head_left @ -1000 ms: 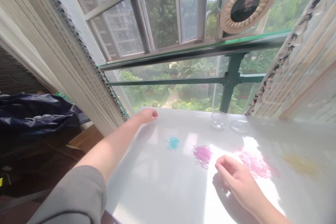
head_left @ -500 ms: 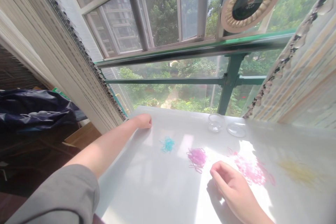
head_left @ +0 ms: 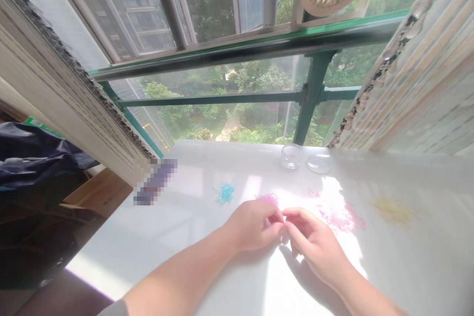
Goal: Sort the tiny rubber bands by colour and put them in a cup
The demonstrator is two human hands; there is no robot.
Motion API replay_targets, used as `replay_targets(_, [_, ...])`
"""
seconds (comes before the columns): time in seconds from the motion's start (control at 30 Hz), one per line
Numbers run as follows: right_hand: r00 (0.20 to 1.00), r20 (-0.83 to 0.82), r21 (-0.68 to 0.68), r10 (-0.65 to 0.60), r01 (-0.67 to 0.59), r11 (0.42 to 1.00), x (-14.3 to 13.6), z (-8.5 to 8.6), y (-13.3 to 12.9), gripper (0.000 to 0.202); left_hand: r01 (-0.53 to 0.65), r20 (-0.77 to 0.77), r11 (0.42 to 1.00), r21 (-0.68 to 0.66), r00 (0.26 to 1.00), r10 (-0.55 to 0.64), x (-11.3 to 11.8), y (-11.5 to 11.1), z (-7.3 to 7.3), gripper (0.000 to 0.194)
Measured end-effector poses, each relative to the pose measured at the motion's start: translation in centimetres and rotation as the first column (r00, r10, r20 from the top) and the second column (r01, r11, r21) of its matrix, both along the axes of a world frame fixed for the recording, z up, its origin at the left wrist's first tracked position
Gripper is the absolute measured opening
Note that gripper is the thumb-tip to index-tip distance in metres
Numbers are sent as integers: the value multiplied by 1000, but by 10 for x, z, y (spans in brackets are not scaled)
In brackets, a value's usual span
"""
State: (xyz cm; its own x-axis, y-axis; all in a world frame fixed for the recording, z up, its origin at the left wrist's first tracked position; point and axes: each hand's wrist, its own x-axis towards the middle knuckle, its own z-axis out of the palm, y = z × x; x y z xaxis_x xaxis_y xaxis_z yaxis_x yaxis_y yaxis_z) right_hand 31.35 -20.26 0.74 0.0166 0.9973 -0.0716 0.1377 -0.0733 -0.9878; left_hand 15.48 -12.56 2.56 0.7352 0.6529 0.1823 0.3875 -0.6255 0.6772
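My left hand (head_left: 255,224) is closed, its fingertips meeting those of my right hand (head_left: 313,239) above the white tabletop (head_left: 177,252). Both hands pinch at the same spot, and whatever lies between the fingertips is too small to make out. Just behind my left hand is a purple-pink pile of thin loops (head_left: 268,199), partly hidden by it. A small turquoise pile (head_left: 225,192) lies further left. To the right of my right hand a pink pile (head_left: 338,215) spreads in bright sunlight, and a blurry yellow pile (head_left: 394,209) lies beyond it.
A clear round container (head_left: 291,158) and a flat clear disc (head_left: 318,163) stand near the table's back edge. A blurred-out dark object (head_left: 155,182) is at the left edge. Behind are a green railing (head_left: 222,57), windows and curtains on both sides.
My left hand has come from the table's far left edge to meet my right hand in the middle. The view has shifted, and the pixelated dark object now shows at the left.
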Motion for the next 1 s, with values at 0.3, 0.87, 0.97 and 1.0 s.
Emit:
replay_targets(0.3, [998, 39, 57, -50, 48, 997, 2, -1, 4, 21, 72, 57, 991, 114, 995, -79, -6, 6, -10, 11])
replay_targets(0.87, [986, 47, 64, -161, 158, 985, 1, 2, 3, 17, -4, 95, 996, 88, 995, -5, -8, 10, -7, 12])
replay_targets(0.97, [987, 42, 67, -154, 151, 986, 1, 1, 4, 17, -14, 77, 996, 92, 997, 7, -8, 11, -8, 14])
replay_targets(1.0, [987, 43, 69, -153, 150, 986, 1, 1, 4, 18, -15, 72, 996, 92, 997, 9, -8, 11, -7, 14])
